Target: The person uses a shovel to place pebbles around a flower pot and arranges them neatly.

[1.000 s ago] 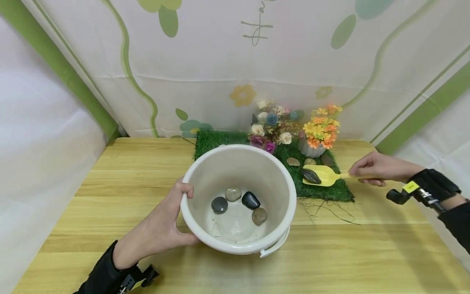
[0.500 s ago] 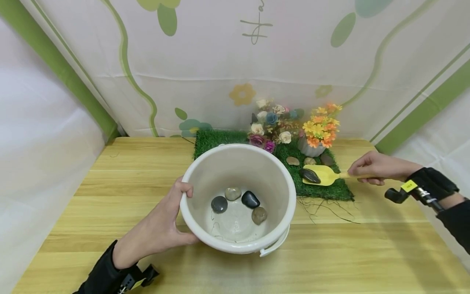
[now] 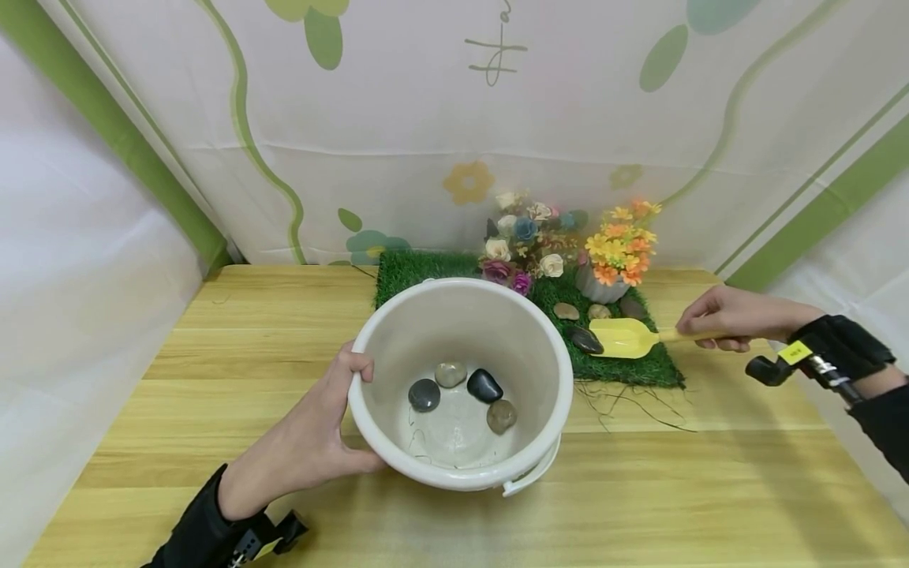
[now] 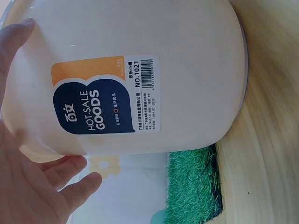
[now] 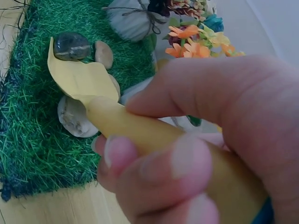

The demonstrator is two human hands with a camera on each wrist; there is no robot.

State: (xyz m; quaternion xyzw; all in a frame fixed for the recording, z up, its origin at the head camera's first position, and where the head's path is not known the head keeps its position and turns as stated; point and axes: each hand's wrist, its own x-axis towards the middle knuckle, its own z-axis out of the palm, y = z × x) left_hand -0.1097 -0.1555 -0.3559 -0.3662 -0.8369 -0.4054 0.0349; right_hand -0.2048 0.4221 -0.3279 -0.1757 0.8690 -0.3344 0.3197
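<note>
My left hand [image 3: 305,442] grips the rim of a white bucket [image 3: 458,315], thumb outside and fingers over the edge; the left wrist view shows the bucket's labelled outer wall [image 4: 196,79]. Several stones lie in it, among them a black stone [image 3: 485,386] and a grey stone [image 3: 424,395]. My right hand [image 3: 735,315] holds a yellow toy shovel [image 3: 625,338] by its handle, low over the green turf mat. A dark stone [image 3: 586,340] sits at the blade's front edge; in the right wrist view this dark striped stone [image 5: 72,45] touches the tip.
On the turf mat [image 3: 426,272] stand a bunch of mixed flowers [image 3: 525,230] and a grey-white pot [image 3: 602,289] of orange flowers. A tan stone [image 3: 566,312] and other stones lie near the blade. Loose dark strands [image 3: 653,420] lie on the wooden table [image 3: 234,379].
The dark stone was on the shovel's blade and now lies at its front edge, slightly further left. The shovel and right hand have shifted slightly right. My left hand and the bucket stay put.
</note>
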